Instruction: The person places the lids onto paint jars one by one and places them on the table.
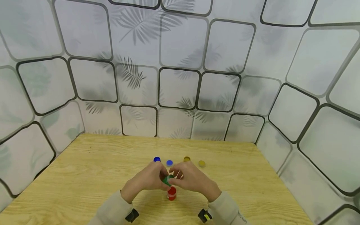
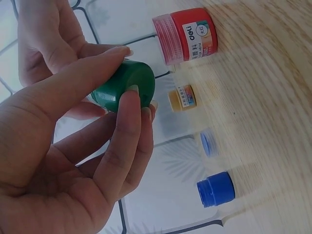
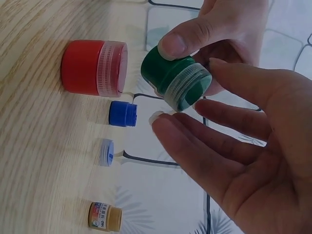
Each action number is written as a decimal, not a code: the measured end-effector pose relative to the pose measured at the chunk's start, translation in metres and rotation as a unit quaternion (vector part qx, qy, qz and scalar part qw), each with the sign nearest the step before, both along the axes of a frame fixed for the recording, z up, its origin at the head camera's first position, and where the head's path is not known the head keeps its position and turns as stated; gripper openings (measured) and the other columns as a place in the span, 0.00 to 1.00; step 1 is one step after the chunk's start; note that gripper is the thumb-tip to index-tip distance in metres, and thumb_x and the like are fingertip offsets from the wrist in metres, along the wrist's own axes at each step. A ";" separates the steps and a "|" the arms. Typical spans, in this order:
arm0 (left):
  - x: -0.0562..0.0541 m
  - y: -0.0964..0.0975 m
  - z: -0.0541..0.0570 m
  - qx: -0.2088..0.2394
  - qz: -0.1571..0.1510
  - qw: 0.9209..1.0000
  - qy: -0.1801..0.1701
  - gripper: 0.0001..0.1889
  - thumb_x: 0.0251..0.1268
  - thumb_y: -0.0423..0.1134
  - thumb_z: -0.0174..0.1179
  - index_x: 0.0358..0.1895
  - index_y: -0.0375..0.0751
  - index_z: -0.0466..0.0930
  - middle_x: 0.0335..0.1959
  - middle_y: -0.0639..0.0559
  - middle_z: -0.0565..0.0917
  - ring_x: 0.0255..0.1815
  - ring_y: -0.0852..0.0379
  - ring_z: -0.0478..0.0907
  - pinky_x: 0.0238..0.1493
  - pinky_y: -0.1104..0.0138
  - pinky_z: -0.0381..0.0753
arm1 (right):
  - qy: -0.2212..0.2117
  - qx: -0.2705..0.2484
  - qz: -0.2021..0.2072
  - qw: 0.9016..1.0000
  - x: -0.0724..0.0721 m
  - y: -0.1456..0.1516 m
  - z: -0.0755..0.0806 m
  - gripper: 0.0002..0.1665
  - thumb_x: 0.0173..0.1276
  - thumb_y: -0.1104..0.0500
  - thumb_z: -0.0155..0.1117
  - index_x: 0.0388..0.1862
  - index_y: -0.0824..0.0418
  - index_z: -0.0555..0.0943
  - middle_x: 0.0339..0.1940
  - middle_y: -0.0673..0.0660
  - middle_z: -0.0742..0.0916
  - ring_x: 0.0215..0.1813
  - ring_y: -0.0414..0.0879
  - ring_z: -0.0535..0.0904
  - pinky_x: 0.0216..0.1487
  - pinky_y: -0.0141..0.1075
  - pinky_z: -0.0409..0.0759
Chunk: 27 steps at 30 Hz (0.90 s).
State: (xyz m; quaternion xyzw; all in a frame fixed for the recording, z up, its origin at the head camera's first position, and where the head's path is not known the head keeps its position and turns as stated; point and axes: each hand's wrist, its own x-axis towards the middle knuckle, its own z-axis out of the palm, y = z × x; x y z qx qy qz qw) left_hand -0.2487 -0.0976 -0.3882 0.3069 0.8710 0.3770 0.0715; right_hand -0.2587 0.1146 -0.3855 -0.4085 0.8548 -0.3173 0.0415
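In the right wrist view, a small green paint jar (image 3: 165,68) with a clear ridged lid (image 3: 187,87) is tilted sideways above the table. My left hand (image 1: 149,177) grips its green body, thumb on one side and fingers on the other. The right hand (image 1: 192,179) is at the lid end, its thumb tip right at the lid's edge. Its other fingers are loosely spread beside the lid, with a gap showing between them and the thumb. Just below both hands, a larger red paint jar (image 1: 171,194) stands upright with its clear lid on.
Beyond the hands on the wooden table (image 1: 107,168) are a blue jar without its lid (image 2: 217,189), a blue-tinted lid (image 1: 169,162), an ochre yellow jar (image 2: 184,98) and a yellowish lid (image 1: 202,163). A patterned covering (image 1: 180,87) surrounds the table's back and sides.
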 end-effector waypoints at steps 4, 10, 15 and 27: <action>-0.001 -0.001 -0.001 -0.001 -0.001 1.000 0.003 0.06 0.50 0.32 0.79 0.30 0.39 0.91 0.22 0.53 0.87 0.21 0.67 0.78 0.26 0.73 0.79 | 0.005 0.005 -0.003 1.000 0.001 0.002 0.001 0.19 0.73 0.54 0.69 0.58 0.62 0.83 0.54 0.61 0.89 0.44 0.46 0.89 0.39 0.22 0.82; -0.001 -0.002 0.000 -0.003 0.003 1.000 0.004 0.08 0.48 0.32 0.80 0.31 0.36 0.90 0.23 0.53 0.88 0.22 0.67 0.79 0.26 0.73 0.80 | 0.023 0.015 0.014 1.000 0.002 0.002 0.004 0.19 0.69 0.61 0.72 0.58 0.61 0.83 0.54 0.59 0.89 0.49 0.50 0.88 0.43 0.25 0.84; 0.000 -0.003 0.001 0.000 0.002 1.000 -0.001 0.08 0.48 0.32 0.80 0.30 0.36 0.89 0.23 0.51 0.88 0.22 0.66 0.80 0.26 0.73 0.81 | 0.023 0.014 0.020 0.999 0.004 0.001 0.004 0.17 0.66 0.63 0.74 0.53 0.60 0.84 0.51 0.56 0.87 0.50 0.47 0.87 0.46 0.26 0.85; 0.000 -0.002 0.001 0.003 -0.001 1.000 0.001 0.08 0.48 0.31 0.80 0.30 0.37 0.89 0.23 0.53 0.88 0.22 0.68 0.80 0.26 0.73 0.81 | 0.013 0.003 0.025 1.000 0.003 -0.001 0.002 0.13 0.65 0.67 0.74 0.48 0.61 0.85 0.48 0.56 0.86 0.50 0.45 0.88 0.47 0.27 0.86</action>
